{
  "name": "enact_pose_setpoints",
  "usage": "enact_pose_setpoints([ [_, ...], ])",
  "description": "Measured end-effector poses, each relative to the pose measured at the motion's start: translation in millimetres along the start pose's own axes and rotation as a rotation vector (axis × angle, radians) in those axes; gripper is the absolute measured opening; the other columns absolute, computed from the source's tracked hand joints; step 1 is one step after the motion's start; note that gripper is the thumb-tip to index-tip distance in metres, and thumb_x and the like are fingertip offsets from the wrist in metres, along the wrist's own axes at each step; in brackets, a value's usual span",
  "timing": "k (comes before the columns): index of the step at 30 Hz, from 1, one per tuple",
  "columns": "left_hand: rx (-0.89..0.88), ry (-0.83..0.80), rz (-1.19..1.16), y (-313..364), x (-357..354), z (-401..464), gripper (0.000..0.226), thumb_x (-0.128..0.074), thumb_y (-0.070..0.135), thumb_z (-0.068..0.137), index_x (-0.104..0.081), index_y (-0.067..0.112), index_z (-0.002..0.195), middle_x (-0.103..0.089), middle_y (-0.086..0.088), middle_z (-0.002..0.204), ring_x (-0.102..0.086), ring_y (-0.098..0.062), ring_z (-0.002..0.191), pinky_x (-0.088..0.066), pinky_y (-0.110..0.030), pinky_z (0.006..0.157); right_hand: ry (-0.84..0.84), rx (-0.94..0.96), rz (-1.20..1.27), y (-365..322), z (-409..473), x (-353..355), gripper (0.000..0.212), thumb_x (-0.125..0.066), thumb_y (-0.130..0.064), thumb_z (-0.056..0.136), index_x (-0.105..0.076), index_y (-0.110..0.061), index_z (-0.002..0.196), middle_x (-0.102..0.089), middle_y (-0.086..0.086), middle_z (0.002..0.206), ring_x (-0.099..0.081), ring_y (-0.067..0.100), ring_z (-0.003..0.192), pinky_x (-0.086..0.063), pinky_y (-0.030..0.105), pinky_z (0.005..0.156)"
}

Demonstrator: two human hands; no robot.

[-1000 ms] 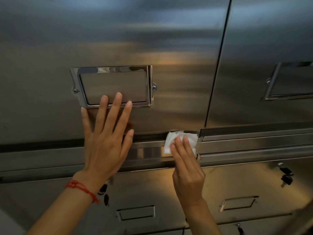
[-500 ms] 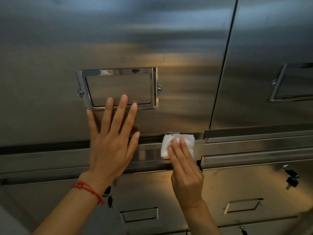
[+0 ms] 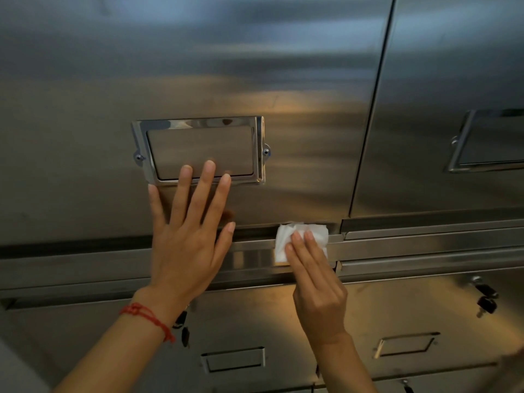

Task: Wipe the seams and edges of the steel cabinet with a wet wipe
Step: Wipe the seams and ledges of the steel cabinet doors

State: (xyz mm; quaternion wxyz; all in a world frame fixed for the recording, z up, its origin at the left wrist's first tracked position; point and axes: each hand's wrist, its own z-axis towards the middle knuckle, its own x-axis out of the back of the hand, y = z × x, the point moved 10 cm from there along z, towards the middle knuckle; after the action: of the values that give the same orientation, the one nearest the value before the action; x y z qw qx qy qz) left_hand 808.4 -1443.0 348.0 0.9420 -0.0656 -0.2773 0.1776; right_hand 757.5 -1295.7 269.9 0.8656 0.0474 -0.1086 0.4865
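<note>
The right hand (image 3: 317,285) is pressing the wet wipe (image 3: 300,241) with straight fingers against the horizontal seam ledge of the steel cabinet (image 3: 283,80), just left of the vertical door gap. The left hand (image 3: 184,239) is lying spread and flat on the door, fingertips overlapping the label frame (image 3: 198,150). The crumpled wipe is probably skimming the ledge face, so it is risking missing grime in the recess above, or snagging where the seams meet.

White crumpled wet wipe (image 3: 302,239) lies on steel cabinet's (image 3: 283,80) horizontal seam (brushed, reflective).

Steel cabinet (image 3: 283,66) brushed, satin; label frame (image 3: 198,150) polished chrome; wet wipe (image 3: 286,236) soft, crumpled.
</note>
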Motion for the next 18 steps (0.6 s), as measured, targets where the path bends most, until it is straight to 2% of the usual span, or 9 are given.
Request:
enact_pose_setpoints([
  [6, 0.002, -0.007, 0.007, 0, 0, 0, 0.061, -0.026, 0.041, 0.096, -0.01, 0.015, 0.148, -0.006, -0.006, 0.155, 0.0, -0.027, 0.143, 0.005, -0.055, 0.112, 0.006, -0.032, -0.049, 22, -2, 10, 0.027, -0.042, -0.009, 0.098, -0.064, 0.002, 0.109, -0.059, 0.019, 0.119, -0.055, 0.036, 0.114, -0.051, 0.05, 0.088],
  [10, 0.0, -0.011, 0.014, 0, 0, 0, 0.059, -0.024, 0.041, 0.097, -0.011, 0.015, 0.148, -0.008, -0.007, 0.155, -0.001, -0.027, 0.143, 0.004, -0.056, 0.112, 0.043, -0.096, -0.03, 17, 0, 11, 0.032, -0.037, -0.012, 0.102, -0.064, 0.003, 0.108, -0.061, 0.019, 0.117, -0.054, 0.036, 0.114, -0.047, 0.05, 0.091],
  [12, 0.003, -0.015, 0.015, 0, 0, 0, 0.059, -0.024, 0.042, 0.097, -0.011, 0.015, 0.148, -0.008, -0.008, 0.155, -0.001, -0.027, 0.143, 0.004, -0.055, 0.112, 0.033, -0.063, -0.014, 7, 2, 7, 0.03, -0.038, -0.01, 0.101, -0.064, 0.001, 0.108, -0.061, 0.017, 0.117, -0.054, 0.033, 0.114, -0.046, 0.047, 0.094],
  [16, 0.002, -0.019, 0.015, 1, 0, 0, 0.059, -0.023, 0.042, 0.097, -0.011, 0.015, 0.148, -0.008, -0.008, 0.155, -0.002, -0.028, 0.143, 0.004, -0.056, 0.112, -0.002, 0.014, -0.011, 9, 3, 7, 0.023, -0.053, -0.003, 0.089, -0.063, 0.0, 0.11, -0.059, 0.016, 0.12, -0.054, 0.031, 0.115, -0.046, 0.047, 0.095],
  [18, 0.001, -0.023, 0.018, 1, 0, 0, 0.06, -0.024, 0.042, 0.096, -0.011, 0.016, 0.148, -0.007, -0.008, 0.155, -0.002, -0.028, 0.143, 0.004, -0.056, 0.112, 0.005, 0.004, -0.016, 17, 1, 10, 0.022, -0.047, -0.007, 0.096, -0.063, 0.001, 0.11, -0.06, 0.018, 0.118, -0.055, 0.034, 0.114, -0.049, 0.049, 0.091],
])
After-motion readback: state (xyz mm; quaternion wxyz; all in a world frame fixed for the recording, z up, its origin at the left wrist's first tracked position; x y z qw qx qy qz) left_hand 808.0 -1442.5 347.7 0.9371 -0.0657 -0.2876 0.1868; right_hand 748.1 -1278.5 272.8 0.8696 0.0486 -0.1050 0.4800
